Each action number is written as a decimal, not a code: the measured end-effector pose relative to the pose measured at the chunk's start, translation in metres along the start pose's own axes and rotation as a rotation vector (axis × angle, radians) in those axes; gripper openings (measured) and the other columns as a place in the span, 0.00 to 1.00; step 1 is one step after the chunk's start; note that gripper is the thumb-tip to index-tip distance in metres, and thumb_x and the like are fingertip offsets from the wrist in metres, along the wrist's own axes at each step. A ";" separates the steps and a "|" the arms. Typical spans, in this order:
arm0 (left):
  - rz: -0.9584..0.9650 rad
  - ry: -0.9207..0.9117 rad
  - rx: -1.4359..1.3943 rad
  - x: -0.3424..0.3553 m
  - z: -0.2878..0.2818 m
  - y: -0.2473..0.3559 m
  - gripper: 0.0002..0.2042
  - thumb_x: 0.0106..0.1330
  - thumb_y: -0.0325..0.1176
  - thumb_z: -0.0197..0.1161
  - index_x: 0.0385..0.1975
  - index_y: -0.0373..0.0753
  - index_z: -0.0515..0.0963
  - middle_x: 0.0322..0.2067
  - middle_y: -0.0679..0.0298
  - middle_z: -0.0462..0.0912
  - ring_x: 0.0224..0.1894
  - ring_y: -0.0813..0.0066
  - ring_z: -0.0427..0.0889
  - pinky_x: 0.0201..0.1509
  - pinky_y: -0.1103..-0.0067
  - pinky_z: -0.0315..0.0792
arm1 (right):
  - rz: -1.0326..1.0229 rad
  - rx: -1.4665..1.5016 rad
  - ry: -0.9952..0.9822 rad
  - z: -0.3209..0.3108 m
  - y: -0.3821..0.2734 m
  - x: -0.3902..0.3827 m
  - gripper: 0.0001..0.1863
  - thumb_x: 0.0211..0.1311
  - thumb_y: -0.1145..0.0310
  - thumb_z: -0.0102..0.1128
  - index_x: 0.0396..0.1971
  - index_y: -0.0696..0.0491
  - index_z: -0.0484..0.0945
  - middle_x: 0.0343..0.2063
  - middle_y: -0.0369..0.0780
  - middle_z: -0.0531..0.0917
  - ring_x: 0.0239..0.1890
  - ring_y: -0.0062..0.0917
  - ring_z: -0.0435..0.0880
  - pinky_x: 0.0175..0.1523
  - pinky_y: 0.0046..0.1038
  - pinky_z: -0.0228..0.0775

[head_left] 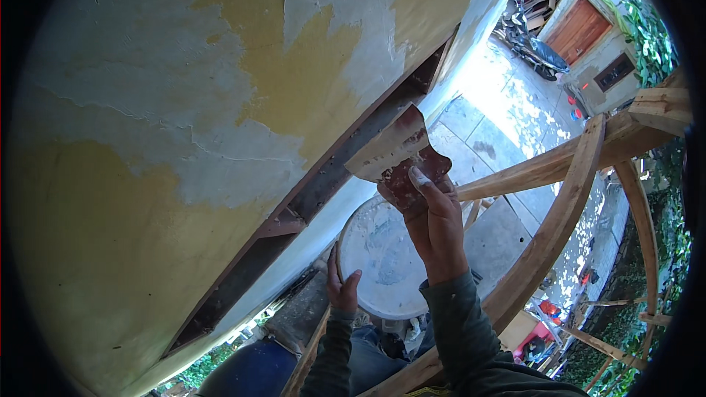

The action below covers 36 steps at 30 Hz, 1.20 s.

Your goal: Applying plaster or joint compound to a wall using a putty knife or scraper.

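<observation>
Two hands at work, seen from the head camera: right hand [432, 213] closed around a stiff, light putty knife [390, 151], broad blade raised near the yellow patched wall [184, 103]; left hand [343, 288] curled on the rim of a filler-caked round board [379, 257], likely heavier, best gripped at its edge. No labels or packages legible.

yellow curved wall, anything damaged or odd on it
Yes: the yellow curved wall surface is patchy, with broad pale grey filler patches and a thin crack line through them. The right hand holds a rusty flat metal scraper beside it.
</observation>
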<state>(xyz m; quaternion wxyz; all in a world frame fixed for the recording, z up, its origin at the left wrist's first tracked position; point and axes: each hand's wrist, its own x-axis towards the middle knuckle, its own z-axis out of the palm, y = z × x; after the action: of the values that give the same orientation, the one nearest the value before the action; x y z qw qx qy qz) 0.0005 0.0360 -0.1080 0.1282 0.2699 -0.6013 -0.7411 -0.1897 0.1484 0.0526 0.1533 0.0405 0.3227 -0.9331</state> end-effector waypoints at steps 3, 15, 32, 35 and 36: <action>-0.018 0.009 -0.044 0.000 0.001 -0.002 0.40 0.54 0.28 0.62 0.71 0.29 0.58 0.67 0.46 0.66 0.69 0.54 0.66 0.73 0.64 0.59 | -0.227 -0.263 -0.054 0.013 0.001 0.003 0.18 0.72 0.75 0.55 0.59 0.59 0.74 0.51 0.46 0.84 0.52 0.33 0.85 0.61 0.37 0.78; 0.079 0.064 -0.023 -0.002 -0.017 0.012 0.40 0.54 0.29 0.63 0.71 0.28 0.59 0.65 0.43 0.68 0.67 0.50 0.69 0.71 0.62 0.62 | -1.375 -1.152 -0.059 0.134 0.057 0.072 0.21 0.62 0.84 0.59 0.56 0.57 0.80 0.56 0.52 0.81 0.60 0.46 0.80 0.66 0.41 0.71; 0.086 0.046 -0.068 -0.013 -0.023 0.004 0.41 0.54 0.32 0.62 0.71 0.28 0.58 0.66 0.44 0.66 0.68 0.52 0.67 0.73 0.61 0.61 | -0.564 -0.632 -0.046 0.098 0.012 0.067 0.16 0.76 0.74 0.48 0.58 0.63 0.76 0.36 0.41 0.85 0.39 0.19 0.80 0.49 0.25 0.71; 0.103 0.052 -0.036 -0.016 -0.030 -0.003 0.41 0.54 0.34 0.62 0.71 0.28 0.58 0.66 0.44 0.66 0.68 0.52 0.67 0.73 0.62 0.61 | -0.642 -0.686 -0.027 0.133 0.012 0.052 0.15 0.76 0.74 0.48 0.56 0.63 0.77 0.36 0.40 0.85 0.38 0.17 0.79 0.46 0.25 0.71; 0.085 0.054 -0.037 -0.017 -0.031 -0.003 0.41 0.54 0.34 0.62 0.71 0.29 0.58 0.66 0.44 0.66 0.68 0.52 0.67 0.73 0.63 0.61 | -0.717 -0.734 -0.050 0.144 0.012 0.041 0.15 0.76 0.75 0.48 0.55 0.63 0.77 0.35 0.41 0.84 0.37 0.17 0.79 0.44 0.25 0.71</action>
<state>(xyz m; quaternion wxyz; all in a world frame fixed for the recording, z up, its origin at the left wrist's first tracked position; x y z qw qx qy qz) 0.0319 0.0195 -0.1104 0.1808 0.2613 -0.5947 -0.7385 -0.2215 0.0398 0.1520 -0.1646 -0.1514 0.6190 -0.7529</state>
